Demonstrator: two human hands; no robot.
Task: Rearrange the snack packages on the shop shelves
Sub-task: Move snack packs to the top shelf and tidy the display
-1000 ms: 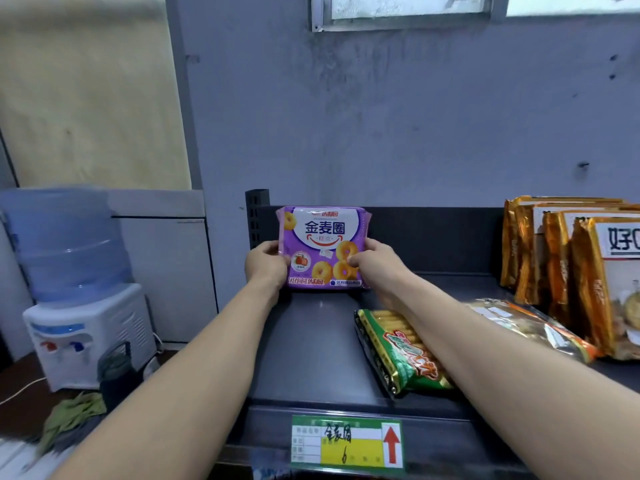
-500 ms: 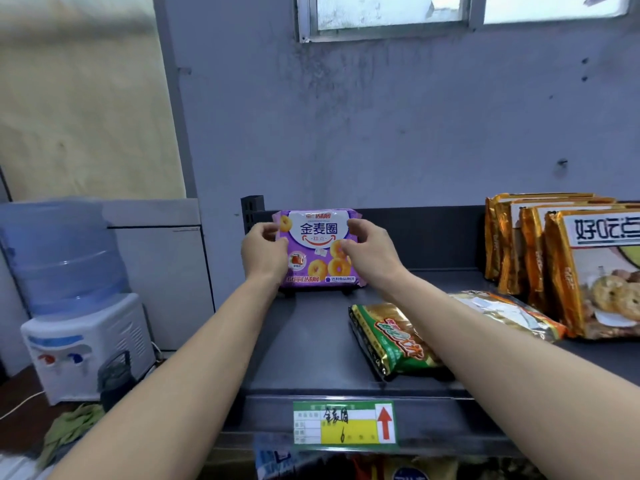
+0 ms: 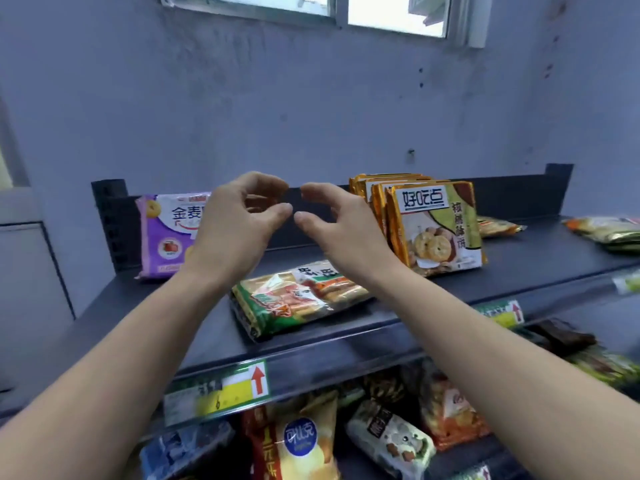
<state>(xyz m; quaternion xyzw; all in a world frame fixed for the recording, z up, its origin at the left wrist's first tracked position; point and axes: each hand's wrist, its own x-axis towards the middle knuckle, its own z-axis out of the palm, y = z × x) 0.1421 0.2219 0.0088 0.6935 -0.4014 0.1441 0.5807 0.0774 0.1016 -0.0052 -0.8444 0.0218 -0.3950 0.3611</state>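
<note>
Behind the shelving you had a grey-blue wall w/ a window (image 3: 346,8) at the top. Your top shelf (image 3: 502,268) was dark metal, w/ a yellow-green price tag (image 3: 218,393) on its front rail.

Your left hand (image 3: 232,230) and right hand (image 3: 343,230) hung in the air above the shelf, close together, fingertips almost meeting but apart. Fingers on both were loosely curled, thumbs out, gripping nothing.

The purple snack pack (image 3: 166,233) stood upright at the back left of the shelf, against the rear panel, partly hidden by your left hand; neither hand touched it. A green biscuit pack (image 3: 298,299) lay flat near the front edge, below and btwn your wrists. Just right of your right hand, a row of orange cookie packs (image 3: 436,226) stood upright, front one facing you. Further right, more flat packs (image 3: 606,230) lay on the shelf, well apart from your hands.

On the lower shelf, chip bags (image 3: 298,441) and other snack bags showed, somewhat blurred.
</note>
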